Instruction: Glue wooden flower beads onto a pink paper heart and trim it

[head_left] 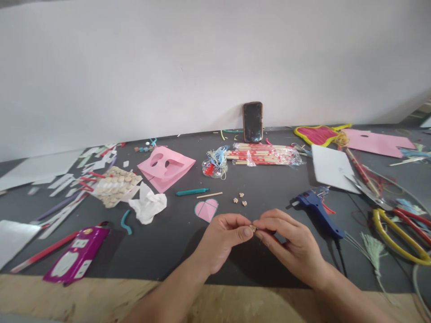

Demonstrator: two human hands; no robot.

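Observation:
Between my fingertips is a small beige flower-shaped piece (252,228), partly covered by them. My left hand (222,240) pinches it with thumb and forefinger. From the other side, the thumb and fingers of my right hand (291,240) close on the same piece. Just beyond lie three similar small flower-shaped pieces (244,203) on the dark tabletop. A pink paper heart (206,210) with a dark outline and crossing lines is near my left hand. Above the heart rest a thin wooden stick (209,195) and a teal pen (192,192).
A blue glue gun (318,213) with its cord lies right of my hands, near yellow-handled scissors (400,237). A phone (252,122) leans on the wall behind bagged sticks (266,154). Leftward are crumpled tissue (147,204), cut pink paper (166,167) and a purple packet (77,255).

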